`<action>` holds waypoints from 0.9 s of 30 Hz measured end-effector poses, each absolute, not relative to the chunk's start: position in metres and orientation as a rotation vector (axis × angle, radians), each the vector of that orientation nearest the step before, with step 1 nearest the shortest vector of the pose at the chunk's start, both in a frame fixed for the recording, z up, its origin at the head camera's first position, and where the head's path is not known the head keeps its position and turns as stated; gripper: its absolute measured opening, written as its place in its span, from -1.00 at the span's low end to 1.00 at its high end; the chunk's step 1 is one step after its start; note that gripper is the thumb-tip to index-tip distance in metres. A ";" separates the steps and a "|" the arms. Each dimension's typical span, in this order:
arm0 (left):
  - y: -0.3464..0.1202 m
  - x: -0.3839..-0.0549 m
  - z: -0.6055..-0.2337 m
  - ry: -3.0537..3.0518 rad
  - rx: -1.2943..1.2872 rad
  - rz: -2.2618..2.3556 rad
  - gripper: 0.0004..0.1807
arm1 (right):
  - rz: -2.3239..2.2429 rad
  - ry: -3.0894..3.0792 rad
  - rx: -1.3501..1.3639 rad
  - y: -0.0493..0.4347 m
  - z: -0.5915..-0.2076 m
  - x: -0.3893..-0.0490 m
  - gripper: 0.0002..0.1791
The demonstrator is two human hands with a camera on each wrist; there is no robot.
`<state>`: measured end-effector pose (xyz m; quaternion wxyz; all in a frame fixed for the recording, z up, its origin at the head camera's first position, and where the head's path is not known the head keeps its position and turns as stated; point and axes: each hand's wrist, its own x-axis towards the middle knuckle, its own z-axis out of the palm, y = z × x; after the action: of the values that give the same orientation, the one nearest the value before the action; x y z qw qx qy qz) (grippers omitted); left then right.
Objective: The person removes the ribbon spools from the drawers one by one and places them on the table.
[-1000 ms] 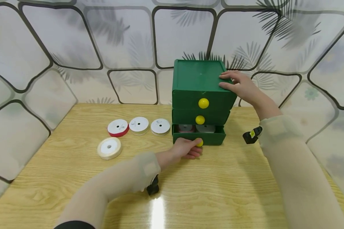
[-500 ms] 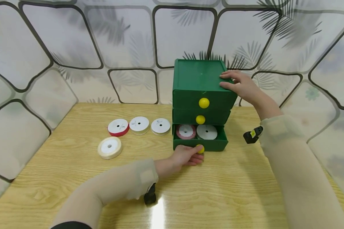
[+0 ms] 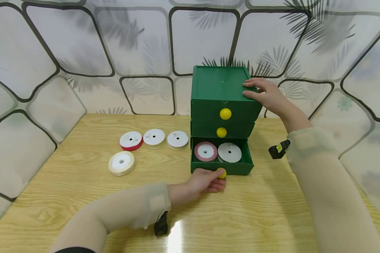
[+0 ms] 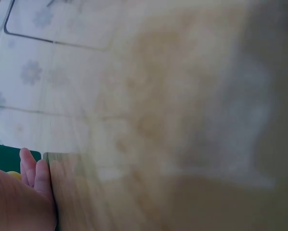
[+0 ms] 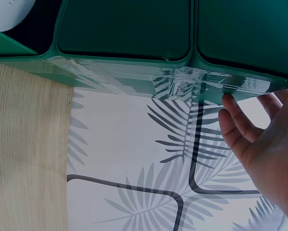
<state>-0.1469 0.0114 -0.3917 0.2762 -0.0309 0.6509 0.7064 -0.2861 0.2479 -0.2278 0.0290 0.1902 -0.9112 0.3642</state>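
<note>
A green three-drawer cabinet (image 3: 221, 84) with round yellow knobs stands toward the back of the table. Its bottom drawer (image 3: 240, 170) is pulled well out, showing a pink ribbon spool (image 3: 199, 152) and a white ribbon spool (image 3: 232, 153) side by side. My left hand (image 3: 204, 181) pinches the yellow drawer knob (image 3: 222, 173) with thumb on top and fingers beneath. Spread over the cabinet's top right edge, my right hand (image 3: 267, 94) rests lightly on it. The right wrist view shows its fingers (image 5: 238, 127) along the taped side. Sleeve fabric blurs most of the left wrist view.
Left of the cabinet lie a red ribbon spool (image 3: 131, 140), two white-topped spools (image 3: 154, 138) (image 3: 177, 139) and a cream spool (image 3: 121, 163). The two upper drawers (image 3: 206, 110) are closed. A patterned wall (image 3: 145, 95) stands behind the wooden table (image 3: 240, 218).
The bottom drawer has slid farther out toward me with my left hand on its knob, bringing both spools into full view. My right hand has stayed on the cabinet top.
</note>
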 end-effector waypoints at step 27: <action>0.009 -0.114 -0.392 1.730 -0.069 1.903 -0.60 | 1.114 -2.805 0.582 0.246 -0.228 -0.286 -0.42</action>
<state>-0.1143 0.0094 -0.3922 0.2804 -0.0259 0.6455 0.7099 -0.2857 0.2465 -0.2279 0.0339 0.1892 -0.9120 0.3622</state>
